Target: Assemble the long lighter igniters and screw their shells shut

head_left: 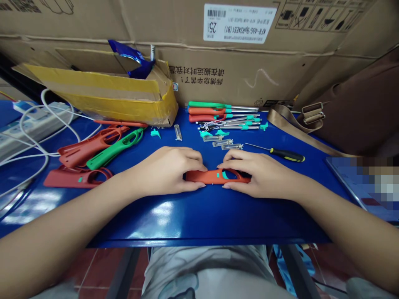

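Orange lighter handle (208, 177), pinched at both ends near the front of the blue table (199, 220)

From the head view: left hand (168, 171) had its fingers closed down to the handle's width around the solid end, thumb on the near edge, and the right hand (264, 173) did the same at the looped end by the teal trigger (225, 175). Couldn't tell if it was touching the tabletop or just off it. Looked like stiff, hollow plastic to me, so probably super light and a bit slick on the smooth sides. I'd say the chunky end was the safe place to grip, squeezing edge to edge; the thin loop seemed likeliest to flex or crack. Screwdriver (286, 155) and clear capsules (213, 138) lay beyond the hands, not in anyone's grip.
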`<act>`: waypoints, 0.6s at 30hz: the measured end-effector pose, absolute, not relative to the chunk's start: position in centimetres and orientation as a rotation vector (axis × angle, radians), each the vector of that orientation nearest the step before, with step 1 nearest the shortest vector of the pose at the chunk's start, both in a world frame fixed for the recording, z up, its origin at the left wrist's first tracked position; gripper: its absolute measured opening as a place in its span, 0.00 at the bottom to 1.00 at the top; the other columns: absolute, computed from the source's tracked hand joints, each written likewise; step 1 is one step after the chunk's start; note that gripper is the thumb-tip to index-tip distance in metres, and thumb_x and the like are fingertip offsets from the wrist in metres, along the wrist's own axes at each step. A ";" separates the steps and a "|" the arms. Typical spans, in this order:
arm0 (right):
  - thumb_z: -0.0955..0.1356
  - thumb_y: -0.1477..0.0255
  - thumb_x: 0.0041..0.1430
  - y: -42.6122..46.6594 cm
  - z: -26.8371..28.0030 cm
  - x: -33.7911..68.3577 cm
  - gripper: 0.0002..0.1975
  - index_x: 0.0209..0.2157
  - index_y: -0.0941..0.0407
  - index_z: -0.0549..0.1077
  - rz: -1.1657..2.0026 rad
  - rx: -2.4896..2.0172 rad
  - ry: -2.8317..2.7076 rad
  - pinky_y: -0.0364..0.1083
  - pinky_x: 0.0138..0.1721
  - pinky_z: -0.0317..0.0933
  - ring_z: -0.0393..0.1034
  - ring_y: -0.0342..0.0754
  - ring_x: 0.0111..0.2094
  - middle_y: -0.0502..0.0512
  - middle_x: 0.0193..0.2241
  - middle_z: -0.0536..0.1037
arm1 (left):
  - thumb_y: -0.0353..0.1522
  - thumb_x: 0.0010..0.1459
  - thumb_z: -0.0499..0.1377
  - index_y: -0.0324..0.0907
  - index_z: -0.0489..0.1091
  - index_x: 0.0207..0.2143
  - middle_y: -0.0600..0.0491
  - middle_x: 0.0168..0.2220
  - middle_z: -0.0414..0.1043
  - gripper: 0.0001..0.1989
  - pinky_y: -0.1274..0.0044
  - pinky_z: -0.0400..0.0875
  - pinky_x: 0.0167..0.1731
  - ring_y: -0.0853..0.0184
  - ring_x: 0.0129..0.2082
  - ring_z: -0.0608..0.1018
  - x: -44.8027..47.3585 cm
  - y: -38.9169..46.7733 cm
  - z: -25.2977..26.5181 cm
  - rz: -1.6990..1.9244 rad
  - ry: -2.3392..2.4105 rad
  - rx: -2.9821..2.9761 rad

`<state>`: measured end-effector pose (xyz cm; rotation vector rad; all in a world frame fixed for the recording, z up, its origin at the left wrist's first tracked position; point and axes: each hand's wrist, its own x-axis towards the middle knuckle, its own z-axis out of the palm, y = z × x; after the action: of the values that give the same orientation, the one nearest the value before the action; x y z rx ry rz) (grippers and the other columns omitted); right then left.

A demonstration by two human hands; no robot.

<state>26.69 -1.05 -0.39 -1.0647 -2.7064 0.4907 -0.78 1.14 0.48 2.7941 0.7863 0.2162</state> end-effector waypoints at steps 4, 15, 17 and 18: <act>0.71 0.63 0.64 -1.2 -0.4 26.4 0.18 0.53 0.54 0.77 0.479 -1.097 -2.705 0.50 0.43 0.70 0.75 0.52 0.44 0.59 0.51 0.76 | 0.40 0.63 0.64 0.44 0.79 0.44 0.53 0.43 0.79 0.11 0.74 0.70 0.38 0.62 0.42 0.81 -0.8 0.9 0.6 0.159 0.825 2.847; 0.68 0.66 0.65 -1.7 -0.4 25.7 0.17 0.52 0.58 0.77 0.141 -1.104 -2.879 0.51 0.37 0.70 0.76 0.56 0.42 0.61 0.50 0.76 | 0.35 0.61 0.64 0.40 0.79 0.44 0.50 0.37 0.77 0.11 0.71 0.71 0.34 0.59 0.38 0.80 -0.2 0.0 -0.2 0.148 0.854 3.026; 0.68 0.66 0.64 -1.5 -0.5 25.9 0.18 0.52 0.58 0.77 0.109 -1.090 -2.877 0.50 0.37 0.69 0.76 0.55 0.41 0.61 0.50 0.76 | 0.35 0.62 0.63 0.39 0.78 0.46 0.49 0.40 0.78 0.12 0.71 0.72 0.37 0.59 0.40 0.80 -0.2 0.2 -0.4 0.198 0.836 3.025; 0.67 0.66 0.65 -1.3 -0.5 26.1 0.18 0.53 0.58 0.76 0.106 -1.076 -2.868 0.50 0.37 0.69 0.76 0.54 0.41 0.60 0.50 0.76 | 0.35 0.63 0.62 0.39 0.77 0.48 0.48 0.41 0.78 0.13 0.71 0.73 0.39 0.59 0.41 0.80 -0.2 0.4 -0.6 0.223 0.819 3.013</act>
<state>26.06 -1.30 -0.51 -1.0764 -2.8684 0.1061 -0.23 0.40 -0.56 3.0132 0.8194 0.2227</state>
